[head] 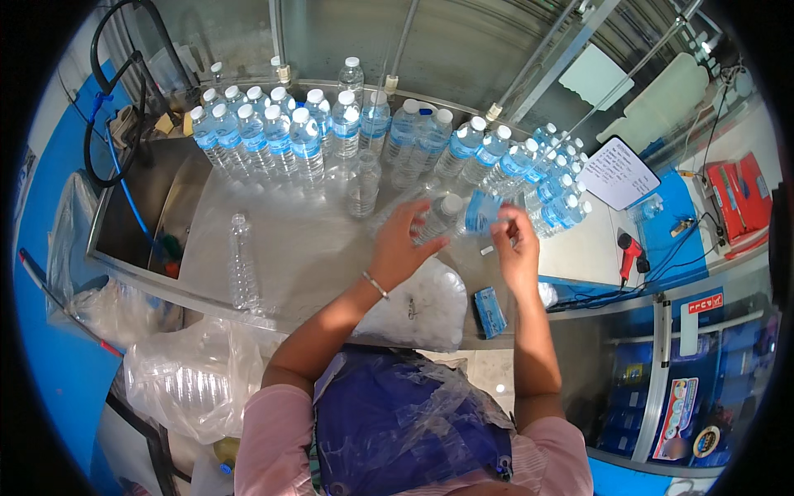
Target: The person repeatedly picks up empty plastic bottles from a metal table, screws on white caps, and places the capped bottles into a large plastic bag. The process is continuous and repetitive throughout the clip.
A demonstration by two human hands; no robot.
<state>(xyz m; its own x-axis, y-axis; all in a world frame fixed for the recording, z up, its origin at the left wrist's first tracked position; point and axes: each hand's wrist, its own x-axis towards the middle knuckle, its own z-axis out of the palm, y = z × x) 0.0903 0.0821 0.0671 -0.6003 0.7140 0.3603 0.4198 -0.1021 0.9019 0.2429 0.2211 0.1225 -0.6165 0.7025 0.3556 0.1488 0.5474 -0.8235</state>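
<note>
My left hand curls its fingers and thumb around a clear plastic bottle with a white cap and no label on it. Just to the right, my right hand pinches a blue and clear plastic label sleeve, blurred and apart from the bottle. A stack of blue labels lies on the steel counter below my right hand. Between my forearms rests a clear bag of white caps. An uncapped clear bottle stands beyond my left hand.
Capped, labelled bottles line the back, and more stand at right. Another uncapped bottle is at left beside the steel sink. A red heat gun and a whiteboard with writing are on the right.
</note>
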